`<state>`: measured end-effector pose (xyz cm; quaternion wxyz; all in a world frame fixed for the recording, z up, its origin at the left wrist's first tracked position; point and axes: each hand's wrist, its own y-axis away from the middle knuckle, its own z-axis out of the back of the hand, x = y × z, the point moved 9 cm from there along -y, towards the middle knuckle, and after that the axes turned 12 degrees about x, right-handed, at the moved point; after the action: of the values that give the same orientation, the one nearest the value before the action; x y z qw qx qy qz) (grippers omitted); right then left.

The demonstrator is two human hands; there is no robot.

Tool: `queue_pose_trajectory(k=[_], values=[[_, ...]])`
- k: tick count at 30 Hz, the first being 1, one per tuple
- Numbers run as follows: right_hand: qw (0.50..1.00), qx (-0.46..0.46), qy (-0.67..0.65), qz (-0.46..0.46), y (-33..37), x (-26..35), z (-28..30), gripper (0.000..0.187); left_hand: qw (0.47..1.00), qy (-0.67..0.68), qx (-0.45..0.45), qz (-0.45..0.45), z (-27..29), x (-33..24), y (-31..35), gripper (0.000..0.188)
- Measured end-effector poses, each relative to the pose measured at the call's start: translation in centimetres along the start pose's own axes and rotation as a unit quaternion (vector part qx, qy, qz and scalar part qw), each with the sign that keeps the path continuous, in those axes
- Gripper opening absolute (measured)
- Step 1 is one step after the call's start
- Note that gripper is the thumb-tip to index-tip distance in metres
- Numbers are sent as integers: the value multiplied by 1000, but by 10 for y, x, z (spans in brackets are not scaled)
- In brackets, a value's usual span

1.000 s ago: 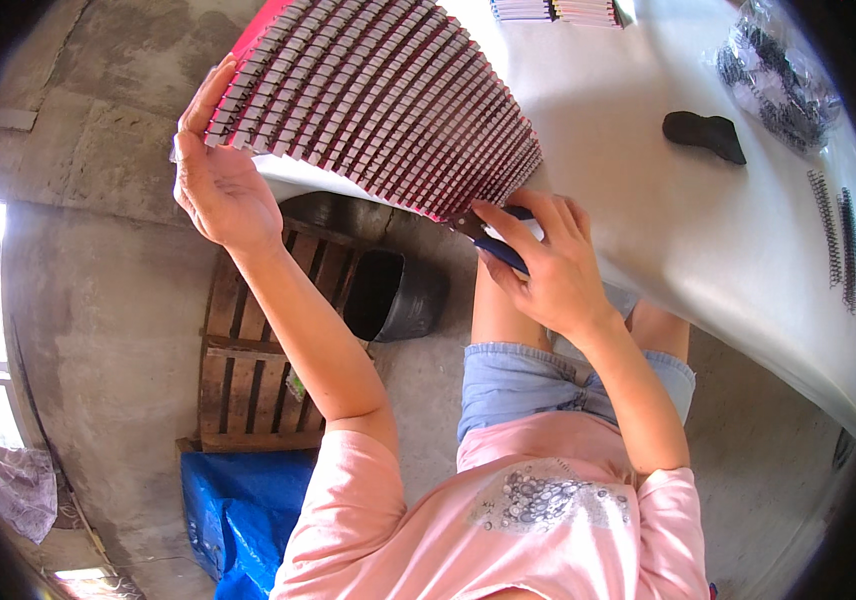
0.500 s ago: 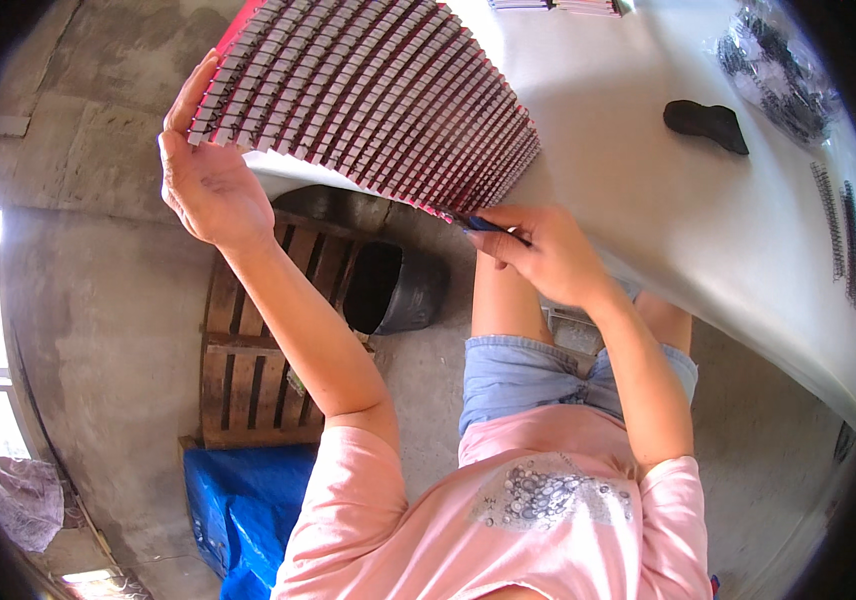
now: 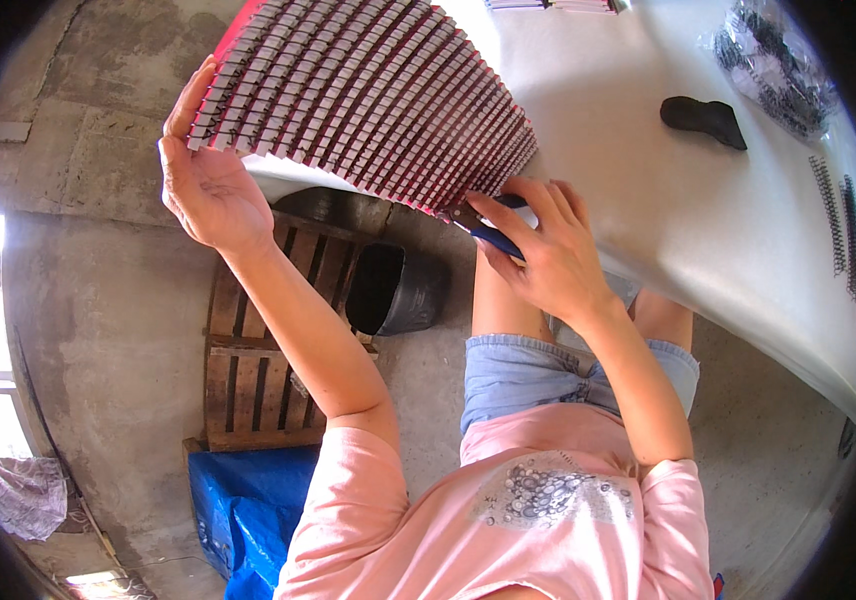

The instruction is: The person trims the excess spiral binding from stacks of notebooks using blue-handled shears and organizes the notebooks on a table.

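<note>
A fanned row of wire-bound books (image 3: 363, 110) with red covers rests at the table's near-left edge, its many dark wire loops facing me. My left hand (image 3: 213, 195) grips its left end, fingers behind and palm against the edge. My right hand (image 3: 558, 255) holds small pliers or cutters (image 3: 496, 240) with blue and dark handles. The handles are spread apart, and the jaws meet the lower edge of the row near its right end. Exactly what the jaws touch is too small to make out.
On the white table (image 3: 608, 130) lie a black sole-shaped piece (image 3: 703, 120), black wire binding strips (image 3: 828, 215) and a clear bag (image 3: 773, 75) of dark pieces. Below are a black bucket (image 3: 416, 290), a wooden pallet (image 3: 248, 385) and a blue tarp (image 3: 253, 500).
My right hand has opened the tool's handles, its fingers now lifted and spread around them. The jaws remain at the row's lower edge. My left hand stays nearly still.
</note>
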<state>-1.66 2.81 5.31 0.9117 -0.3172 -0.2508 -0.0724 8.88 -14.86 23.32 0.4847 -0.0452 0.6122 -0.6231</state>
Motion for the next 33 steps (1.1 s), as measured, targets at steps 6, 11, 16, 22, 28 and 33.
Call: queue_pose_trajectory(k=[6, 11, 16, 22, 28, 33], values=[[998, -8, 61, 26, -2, -2, -5, 52, 1000, 14, 1, 3, 0, 4, 1, 53], [993, -34, 100, 48, 4, 0, -2, 55, 1000, 14, 6, -8, 1, 2, 0, 53], [990, -30, 130, 55, -1, 2, -5, 58, 999, -1, -33, 20, 2, 2, 0, 56], [988, -26, 134, 71, -4, 5, -7, 57, 999, 2, -33, 25, 7, 3, 1, 57], [989, -14, 127, 76, -3, 2, -11, 56, 999, 13, -31, 12, 5, 4, 0, 57], [990, -18, 120, 74, -2, 0, -10, 54, 999, 24, -34, 24, 5, 7, 1, 57]])
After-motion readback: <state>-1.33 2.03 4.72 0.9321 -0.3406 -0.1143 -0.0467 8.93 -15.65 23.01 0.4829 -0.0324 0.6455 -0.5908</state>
